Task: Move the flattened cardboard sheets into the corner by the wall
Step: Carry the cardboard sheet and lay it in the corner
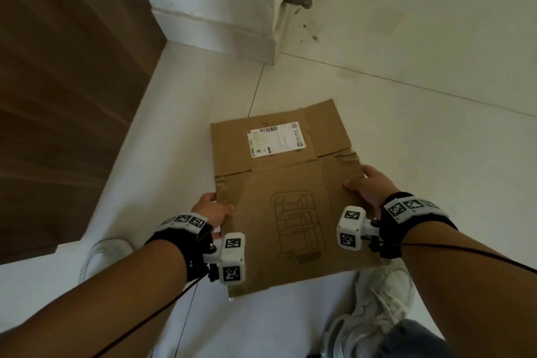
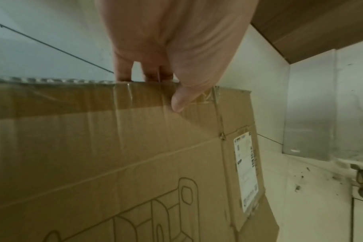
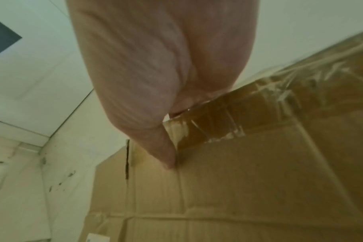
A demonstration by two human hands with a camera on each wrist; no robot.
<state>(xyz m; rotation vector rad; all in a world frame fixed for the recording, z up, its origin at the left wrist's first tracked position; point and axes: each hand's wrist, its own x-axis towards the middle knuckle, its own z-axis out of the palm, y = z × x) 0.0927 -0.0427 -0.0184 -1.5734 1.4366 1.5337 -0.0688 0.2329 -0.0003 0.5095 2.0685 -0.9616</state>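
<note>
A flattened brown cardboard sheet [image 1: 287,192] with a white shipping label [image 1: 276,139] and a line drawing is held above the pale tiled floor. My left hand [image 1: 213,209] grips its left edge, thumb on top and fingers underneath, as the left wrist view shows [image 2: 176,91]. My right hand [image 1: 367,186] grips the right edge the same way, thumb [image 3: 166,157] pressed on the taped cardboard [image 3: 238,180]. The sheet's far end points toward the wall corner [image 1: 273,46].
A brown wooden door or cabinet [image 1: 64,81] stands to the left. A white baseboard [image 1: 215,35] runs along the far wall, and a metal door stopper [image 1: 299,1] sticks out of the wall at right. My white shoes [image 1: 374,308] are under the sheet's near edge.
</note>
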